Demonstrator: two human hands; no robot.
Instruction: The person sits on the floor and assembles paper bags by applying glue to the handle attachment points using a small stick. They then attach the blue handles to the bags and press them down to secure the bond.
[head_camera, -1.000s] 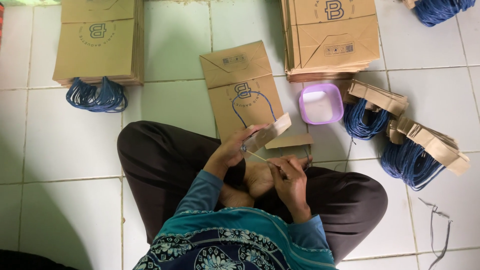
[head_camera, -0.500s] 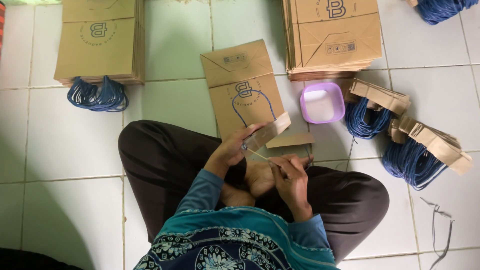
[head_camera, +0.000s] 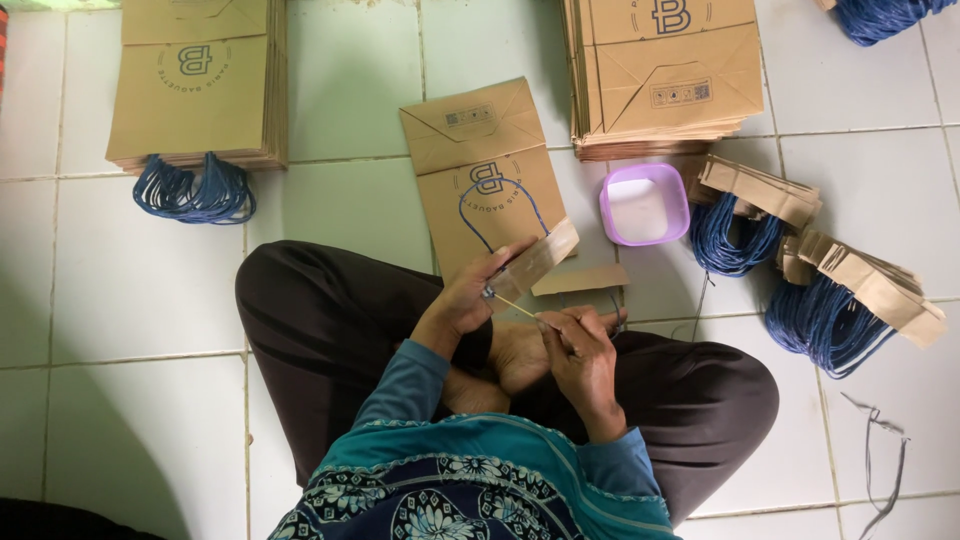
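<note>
My left hand (head_camera: 470, 300) pinches one end of a brown paper strip (head_camera: 533, 262) with a blue cord handle (head_camera: 497, 210) fixed to it; the fingers are curled closed around the strip, and the strip slants up and away from the hand, over the lower edge of a flat brown paper bag (head_camera: 483, 170) lying on the tiled floor (head_camera: 130, 290) just ahead of my knees. The cord loops out from the strip across the face of that bag. My right hand (head_camera: 580, 350), just beside the left and nearer my lap, is closed on a thin stick (head_camera: 515, 306), whose tip points toward the strip end in my left hand. A second paper strip (head_camera: 580, 279) lies flat on the floor just beyond my right hand. Past it, forward and to the right, stands a small lilac plastic tub (head_camera: 645, 203); what is in it I cannot tell. To the right of my right hand lie bundles of strips with blue cords (head_camera: 830, 290), heaped together. Farther forward on that side is a stack of brown paper bags (head_camera: 665, 75). Well out to the left of my left hand sits another stack of bags (head_camera: 195, 85), with blue cord handles hanging from its near edge.
</note>
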